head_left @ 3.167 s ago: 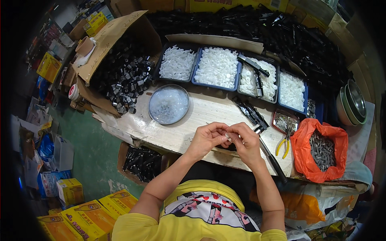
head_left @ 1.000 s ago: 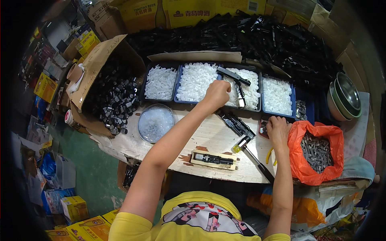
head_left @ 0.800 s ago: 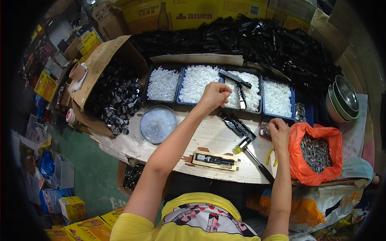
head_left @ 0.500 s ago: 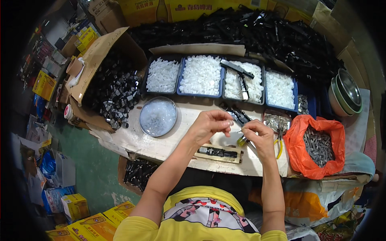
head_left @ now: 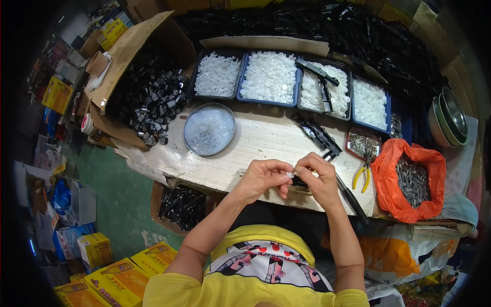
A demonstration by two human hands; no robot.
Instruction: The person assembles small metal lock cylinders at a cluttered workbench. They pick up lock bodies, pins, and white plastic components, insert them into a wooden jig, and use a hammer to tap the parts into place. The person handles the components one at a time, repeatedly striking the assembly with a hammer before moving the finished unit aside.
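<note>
Head view, largest first: a heap of black parts runs along the far side of the bench. A cardboard box at far left spills more black pieces. Four blue trays of white parts sit in a row behind the bench, with black strips lying across the third. An orange bag of grey metal bits stands at the right, with stacked bowls beyond it. A round dish of clear pieces rests on the bench left of centre. Yellow pliers lie just beside the bag.

Both hands meet at the near edge of the bench. The left hand has its fingers curled, thumb and forefinger pinched on a small white part. The right hand touches the same part from the other side, its fingertips closed against it. Under the hands lies a black piece, mostly hidden. The white part sits between the two hands, just above the bench edge.
</note>
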